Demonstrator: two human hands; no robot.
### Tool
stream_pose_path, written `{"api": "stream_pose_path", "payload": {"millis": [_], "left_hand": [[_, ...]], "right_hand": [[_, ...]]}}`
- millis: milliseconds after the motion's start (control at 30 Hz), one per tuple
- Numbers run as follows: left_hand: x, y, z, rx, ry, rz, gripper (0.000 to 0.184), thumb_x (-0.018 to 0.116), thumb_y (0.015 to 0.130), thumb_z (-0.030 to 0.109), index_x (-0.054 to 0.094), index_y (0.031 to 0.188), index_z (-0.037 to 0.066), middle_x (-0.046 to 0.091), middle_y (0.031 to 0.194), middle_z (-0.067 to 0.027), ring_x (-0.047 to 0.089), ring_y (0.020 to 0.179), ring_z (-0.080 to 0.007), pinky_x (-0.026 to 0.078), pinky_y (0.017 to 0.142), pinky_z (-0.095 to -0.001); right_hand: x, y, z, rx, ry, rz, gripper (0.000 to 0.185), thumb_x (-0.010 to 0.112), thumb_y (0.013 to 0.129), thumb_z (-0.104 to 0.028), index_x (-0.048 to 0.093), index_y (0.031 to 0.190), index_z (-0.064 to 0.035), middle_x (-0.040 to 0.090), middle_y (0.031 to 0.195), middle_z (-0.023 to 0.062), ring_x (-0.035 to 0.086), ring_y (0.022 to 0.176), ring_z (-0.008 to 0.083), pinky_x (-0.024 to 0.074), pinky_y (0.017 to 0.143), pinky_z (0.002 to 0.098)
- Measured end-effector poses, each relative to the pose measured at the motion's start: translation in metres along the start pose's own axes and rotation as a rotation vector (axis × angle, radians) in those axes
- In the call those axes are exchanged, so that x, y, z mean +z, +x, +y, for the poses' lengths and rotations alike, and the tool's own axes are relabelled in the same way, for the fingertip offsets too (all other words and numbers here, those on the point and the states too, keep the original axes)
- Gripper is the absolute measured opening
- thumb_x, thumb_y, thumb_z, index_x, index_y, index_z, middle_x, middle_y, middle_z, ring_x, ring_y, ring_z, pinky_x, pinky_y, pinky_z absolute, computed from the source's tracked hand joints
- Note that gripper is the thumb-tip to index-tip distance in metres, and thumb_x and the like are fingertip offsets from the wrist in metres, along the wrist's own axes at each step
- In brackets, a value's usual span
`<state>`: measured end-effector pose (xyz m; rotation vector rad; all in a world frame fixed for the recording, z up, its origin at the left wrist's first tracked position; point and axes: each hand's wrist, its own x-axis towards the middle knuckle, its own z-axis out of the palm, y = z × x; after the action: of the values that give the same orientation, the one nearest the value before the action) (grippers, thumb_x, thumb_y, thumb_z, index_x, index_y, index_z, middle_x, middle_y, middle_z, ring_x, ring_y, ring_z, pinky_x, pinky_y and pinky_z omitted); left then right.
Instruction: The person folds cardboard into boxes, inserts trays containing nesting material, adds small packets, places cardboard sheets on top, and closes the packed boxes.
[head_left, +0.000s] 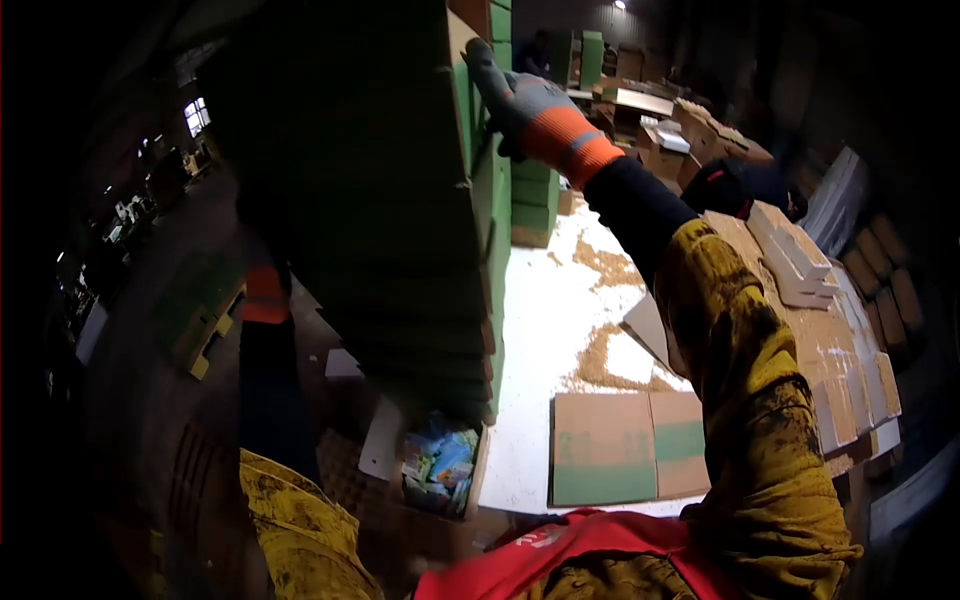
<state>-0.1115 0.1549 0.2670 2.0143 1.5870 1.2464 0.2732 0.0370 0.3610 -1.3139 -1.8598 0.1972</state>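
Observation:
A tall dark stack of green boxes fills the upper middle, close to the camera. My right hand, in a grey glove with an orange cuff, grips the right side of the stack near the top, one finger stretched upward. My left hand is at the left of the stack, lost in deep shadow; only its orange cuff shows clearly, so its fingers cannot be made out. Below, a flat brown and green cardboard piece lies on the white table, among brown crumbs.
More green boxes stand behind the stack. At the right are white-edged blocks on cardboard and a person in a dark cap. A box of colourful wrappers sits low near the table's left edge. Another person is farther back.

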Motion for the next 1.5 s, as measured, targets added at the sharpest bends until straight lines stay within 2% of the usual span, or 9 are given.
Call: {"api": "stream_pose_path", "payload": {"millis": [233,367,567,600,767,1000,1200,1300,1500], "left_hand": [[0.048,-0.128,0.036,0.485,0.177,0.445,0.053,0.052,0.093,0.018,0.033,0.139,0.000,0.038,0.141,-0.0155,0.039,0.128,-0.0288,0.028,0.108,-0.0334],[0.189,-0.307,0.079,0.648,-0.086,-0.092,0.054,0.054,0.092,0.018,0.034,0.139,0.000,0.039,0.141,-0.0162,0.040,0.127,-0.0299,0.029,0.108,-0.0339],[0.484,-0.487,-0.015,-0.518,0.099,-0.331,0.073,0.060,0.089,0.034,0.027,0.139,-0.007,0.035,0.139,-0.0260,0.035,0.130,-0.0361,0.028,0.108,-0.0385],[0.490,-0.489,-0.003,-0.578,0.110,-0.377,0.075,0.061,0.088,0.036,0.027,0.139,-0.007,0.036,0.139,-0.0256,0.036,0.129,-0.0356,0.029,0.107,-0.0378],[0.487,-0.497,0.038,-0.872,-1.078,-0.142,0.061,0.056,0.093,0.026,0.028,0.140,-0.002,0.040,0.138,-0.0153,0.041,0.123,-0.0231,0.035,0.102,-0.0305],[0.439,-0.406,0.133,0.200,0.489,0.239,0.057,0.054,0.090,0.019,0.032,0.140,0.003,0.038,0.138,-0.0212,0.042,0.124,-0.0313,0.030,0.106,-0.0396],[0.371,-0.369,0.244,0.314,0.248,-0.758,0.034,0.059,0.085,0.017,0.060,0.117,0.006,0.063,0.097,-0.0107,0.057,0.094,-0.0270,0.043,0.085,-0.0384],[0.367,-0.364,0.256,-0.277,-0.122,-1.082,0.027,0.061,0.087,0.015,0.064,0.110,0.002,0.068,0.092,-0.0055,0.058,0.078,-0.0100,0.046,0.069,-0.0266],[0.384,-0.307,0.221,-0.204,-0.080,-1.534,0.042,0.071,0.081,0.027,0.064,0.112,-0.001,0.068,0.098,-0.0092,0.061,0.087,-0.0116,0.049,0.079,-0.0258]], "right_hand": [[0.027,-0.131,0.109,0.114,0.785,0.133,0.050,0.057,0.092,-0.027,0.043,0.135,-0.0062,0.062,0.097,0.0088,0.061,0.076,0.0123,0.0510,0.063,0.0247],[0.037,-0.325,0.258,0.520,0.357,0.162,0.036,0.060,0.090,-0.022,0.058,0.119,-0.0015,0.065,0.109,0.0141,0.062,0.097,0.0179,0.0487,0.084,0.0294],[0.021,-0.595,0.437,1.193,-0.803,0.051,0.097,0.062,0.074,-0.062,0.038,0.129,0.0134,0.050,0.123,0.0300,0.048,0.114,0.0409,0.0388,0.098,0.0424],[0.011,-0.601,0.441,1.455,-0.288,-0.216,0.103,0.060,0.073,-0.067,0.034,0.130,0.0146,0.046,0.126,0.0307,0.045,0.118,0.0416,0.0377,0.099,0.0422],[0.005,-0.610,0.405,1.147,0.024,0.347,0.064,0.073,0.077,-0.035,0.049,0.121,0.0040,0.058,0.113,0.0181,0.056,0.104,0.0282,0.0457,0.089,0.0356],[-0.087,-0.556,0.388,0.802,0.808,0.495,0.026,0.066,0.086,-0.012,0.057,0.107,-0.0008,0.062,0.094,0.0021,0.056,0.083,0.0091,0.0467,0.076,0.0222],[-0.101,-0.591,0.423,0.751,0.326,0.492,0.040,0.055,0.082,0.005,0.050,0.122,0.0018,0.057,0.116,0.0117,0.052,0.114,0.0209,0.0388,0.100,0.0321],[-0.129,-0.536,0.345,0.213,-0.157,0.635,0.062,0.067,0.077,-0.013,0.042,0.132,-0.0007,0.041,0.135,0.0165,0.034,0.129,0.0353,0.0247,0.109,0.0455],[-0.104,-0.485,0.256,0.036,-0.331,-0.139,0.066,0.060,0.081,-0.042,0.037,0.139,-0.0181,0.033,0.144,0.0141,0.025,0.134,0.0385,0.0161,0.112,0.0530]]}}
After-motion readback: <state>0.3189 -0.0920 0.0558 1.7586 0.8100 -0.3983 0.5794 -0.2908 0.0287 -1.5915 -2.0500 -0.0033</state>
